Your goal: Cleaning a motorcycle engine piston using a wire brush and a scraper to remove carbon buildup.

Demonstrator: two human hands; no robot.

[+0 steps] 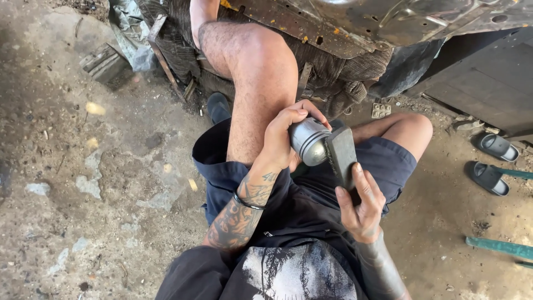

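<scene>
Nearest, black printed shirt (300, 275) and dark shorts (311, 194). Above the lap, left hand (283, 139) clenched around a silver piston (308, 140); right hand (361, 208) grasping a dark flat file (341, 155), pressed against the piston's near-right side. Far right, grey sandals (491, 161) on dirt.

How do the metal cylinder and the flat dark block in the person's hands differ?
The metal cylinder is round, shiny and silver with grooves; the flat dark block is slab-shaped, dull and dark. The left hand grips the cylinder; the right hand holds the block. They touch.
</scene>
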